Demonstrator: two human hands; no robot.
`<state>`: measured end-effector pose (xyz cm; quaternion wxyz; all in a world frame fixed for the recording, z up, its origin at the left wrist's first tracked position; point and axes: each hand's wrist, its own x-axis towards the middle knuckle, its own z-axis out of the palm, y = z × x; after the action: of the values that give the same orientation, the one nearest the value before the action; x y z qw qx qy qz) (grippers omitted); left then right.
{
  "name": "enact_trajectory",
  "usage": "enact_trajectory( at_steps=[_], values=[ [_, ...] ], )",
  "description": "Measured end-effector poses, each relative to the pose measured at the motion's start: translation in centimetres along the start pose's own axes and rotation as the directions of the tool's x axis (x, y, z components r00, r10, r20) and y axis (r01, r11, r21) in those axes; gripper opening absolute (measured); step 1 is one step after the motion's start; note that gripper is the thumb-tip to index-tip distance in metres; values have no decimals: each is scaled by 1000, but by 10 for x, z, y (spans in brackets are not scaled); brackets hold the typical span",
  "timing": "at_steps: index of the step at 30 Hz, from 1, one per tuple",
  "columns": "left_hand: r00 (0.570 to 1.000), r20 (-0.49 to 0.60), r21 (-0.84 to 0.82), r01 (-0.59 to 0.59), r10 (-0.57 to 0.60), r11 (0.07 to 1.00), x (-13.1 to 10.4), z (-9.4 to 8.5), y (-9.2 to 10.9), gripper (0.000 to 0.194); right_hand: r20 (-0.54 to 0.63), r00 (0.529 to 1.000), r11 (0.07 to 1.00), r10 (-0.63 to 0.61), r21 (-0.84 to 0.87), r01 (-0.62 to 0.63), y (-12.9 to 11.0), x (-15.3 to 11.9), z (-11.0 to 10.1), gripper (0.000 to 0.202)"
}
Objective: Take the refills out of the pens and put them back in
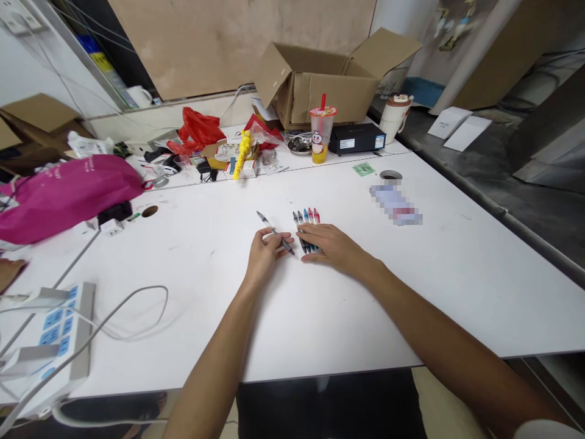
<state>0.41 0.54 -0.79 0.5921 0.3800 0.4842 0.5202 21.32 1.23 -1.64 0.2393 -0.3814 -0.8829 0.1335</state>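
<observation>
A grey-and-clear pen (pixel 269 225) is pinched in my left hand (pixel 264 256), tilted with one end pointing away to the left. Just right of it, several pens (pixel 306 217) lie side by side in a row on the white table, with dark, blue and red ends at the far side. Over this row rests my right hand (pixel 336 247), its fingers stretched out and lying across the pens, hiding their middles. A small gap separates the held pen from the row.
At the back stand an open cardboard box (pixel 336 97), a drink cup (pixel 320 137), a black box (pixel 356 139) and a mug (pixel 397 119). A tape roll (pixel 390 176) lies right. Left are a pink bag (pixel 77 189) and a power strip (pixel 68 341) with cables.
</observation>
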Motion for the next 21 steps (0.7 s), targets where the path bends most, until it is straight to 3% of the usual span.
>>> enact_trajectory(
  at_steps=[4, 6, 9, 11, 14, 16, 18, 21],
  values=[
    [993, 117, -37, -14, 18, 999, -4, -3, 2, 35, -91, 978, 952, 187, 261, -158, -19, 1, 0, 38],
    [983, 182, -27, -18, 23, 999, -5, -3, 2, 35, 8, 953, 864, 304, 418, -279, -28, 1, 1, 34],
    [977, 212, -97, -13, 33, 995, -7, -1, 5, 37, 141, 931, 723, 338, 594, -352, -34, 1, 1, 36],
    [977, 208, -183, -14, 53, 983, -8, -1, 10, 41, 229, 922, 563, 310, 738, -373, -33, 0, 0, 38],
    [973, 224, -226, -6, 58, 974, -9, -3, 16, 42, 386, 892, 227, 237, 870, -437, -29, 0, 0, 44],
    [967, 248, -219, -2, 57, 976, -10, -4, 18, 42, 472, 865, 108, 171, 863, -493, -28, 0, 1, 47],
    [967, 247, -203, -13, 64, 979, -10, -3, 16, 40, 495, 857, 156, 146, 844, -514, -29, 0, 1, 49],
    [984, 159, -184, -51, 80, 982, -10, 0, 10, 35, 343, 901, 500, 267, 750, -434, -30, -2, 2, 45]
  ],
)
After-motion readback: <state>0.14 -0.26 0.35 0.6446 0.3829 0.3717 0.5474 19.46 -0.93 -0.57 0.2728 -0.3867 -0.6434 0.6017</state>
